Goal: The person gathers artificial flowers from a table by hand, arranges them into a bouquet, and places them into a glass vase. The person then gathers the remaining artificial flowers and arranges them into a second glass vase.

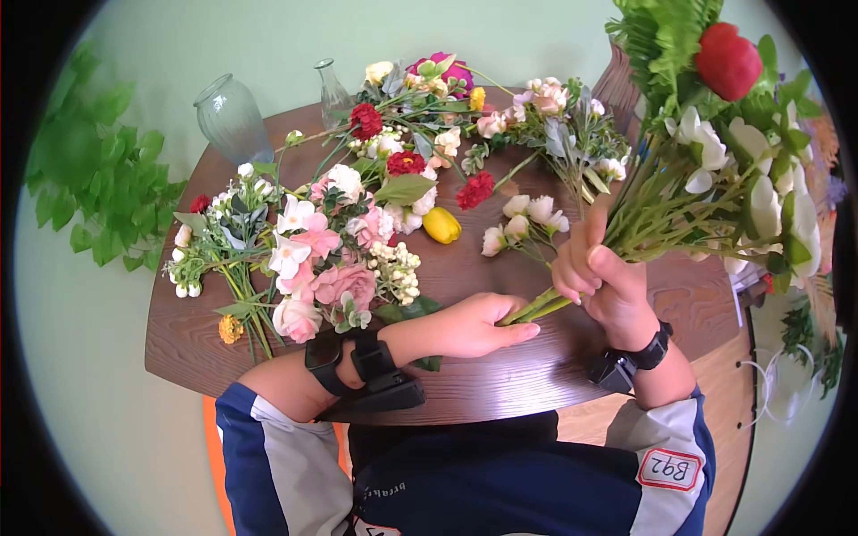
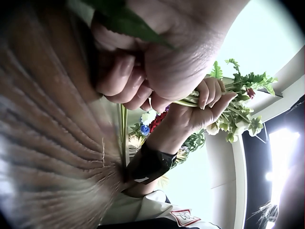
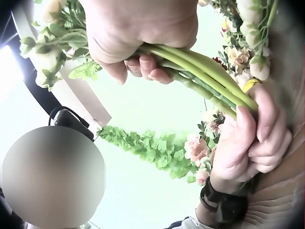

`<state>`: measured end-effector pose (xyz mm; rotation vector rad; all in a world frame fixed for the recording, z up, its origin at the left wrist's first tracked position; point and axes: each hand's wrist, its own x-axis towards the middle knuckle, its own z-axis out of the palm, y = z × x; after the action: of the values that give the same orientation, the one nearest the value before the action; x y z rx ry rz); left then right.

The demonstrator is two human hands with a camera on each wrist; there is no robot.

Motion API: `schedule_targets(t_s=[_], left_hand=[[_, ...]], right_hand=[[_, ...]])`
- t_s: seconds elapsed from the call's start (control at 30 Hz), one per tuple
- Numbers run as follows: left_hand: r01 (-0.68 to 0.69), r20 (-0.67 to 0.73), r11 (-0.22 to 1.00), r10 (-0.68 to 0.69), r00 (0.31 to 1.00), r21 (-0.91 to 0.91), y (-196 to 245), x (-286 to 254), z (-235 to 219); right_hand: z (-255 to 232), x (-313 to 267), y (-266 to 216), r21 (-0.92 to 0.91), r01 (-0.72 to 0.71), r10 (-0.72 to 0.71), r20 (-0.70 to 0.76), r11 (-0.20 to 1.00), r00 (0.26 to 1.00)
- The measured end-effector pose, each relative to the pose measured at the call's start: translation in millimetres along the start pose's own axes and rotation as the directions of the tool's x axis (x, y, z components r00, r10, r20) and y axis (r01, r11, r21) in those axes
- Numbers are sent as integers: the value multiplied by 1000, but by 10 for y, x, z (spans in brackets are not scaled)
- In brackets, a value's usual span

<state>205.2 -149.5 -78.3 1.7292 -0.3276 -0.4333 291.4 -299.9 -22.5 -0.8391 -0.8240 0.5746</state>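
Two hands are holding one bundle of stems: the right hand (image 1: 617, 284) is curling its fingers round the bouquet (image 1: 679, 192) partway down, and the left hand (image 1: 478, 326) is pinching the stem ends (image 1: 543, 305) between thumb and fingers, so both are closed on it. The right hand is rising above the table (image 1: 518, 380), its forearm coming up from the near side; the left is reaching sideways across the near edge, lower, its thumb pointing towards the right. One black wrist device is sitting on each wrist. The bouquet is slanting up to the right, showing one large red bloom (image 1: 728, 61), several overlapping white flowers (image 1: 702, 143) and green fronds. Beyond the hands, one yellow tulip (image 1: 441, 226) is lying mid-table, with one sprig of pale blossoms (image 1: 540, 212) just right of it. Three red carnations (image 1: 475, 190) are showing around the middle, and pink flowers (image 1: 344, 284), too crowded to count, are filling the left side. Two clear glass vases (image 1: 234, 121) are standing at the far left edge.
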Motion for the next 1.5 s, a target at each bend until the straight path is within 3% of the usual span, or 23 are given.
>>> schedule_targets(t_s=[0.07,0.13,0.43,0.53,0.77,0.87,0.93,1.03,1.07,1.13,1.17,1.23,1.3,1.5], left_hand=[[46,4,999,-46,999,-11,9,-8,-9],[162,40,966,-157,987,-203,-3,0,-24],[45,6,865,-48,999,-500,-162,46,-15],[45,9,838,-48,999,-544,-167,45,-20],[2,24,854,12,1000,-520,-233,82,-9],[55,-22,853,-78,997,-520,-140,66,-3],[167,-12,937,-179,984,-308,-72,51,-12],[189,-28,964,-198,980,-187,26,34,-9],[187,-28,965,-196,980,-185,-32,50,-10],[97,-79,995,-94,992,29,-210,81,2],[96,-77,995,-94,993,31,-157,66,-2],[142,-70,978,-155,985,-153,-27,10,-5],[166,-41,972,-175,984,-166,-45,-7,-18],[172,58,943,-162,985,-285,-69,-4,-31]], right_hand=[[-2,10,13,-5,-11,11,-2,1000,1000],[-5,15,16,-15,-19,19,-3,1000,1000],[-64,37,91,17,-21,20,16,1000,1000],[-46,24,205,-91,-66,68,12,994,998],[-17,8,206,-22,-138,138,9,990,990],[-20,17,210,-32,-127,127,-1,991,992],[-32,19,229,-22,-129,129,1,991,992],[-35,15,243,-26,-114,115,26,993,993],[-35,22,242,-42,-93,95,49,995,994],[-37,24,246,-23,-84,85,76,996,993],[-35,23,251,-4,-78,78,102,997,992],[-10,31,242,-91,-110,116,61,990,991],[-50,60,251,-107,-74,89,139,992,986],[-56,64,208,-68,-145,154,143,987,978]])
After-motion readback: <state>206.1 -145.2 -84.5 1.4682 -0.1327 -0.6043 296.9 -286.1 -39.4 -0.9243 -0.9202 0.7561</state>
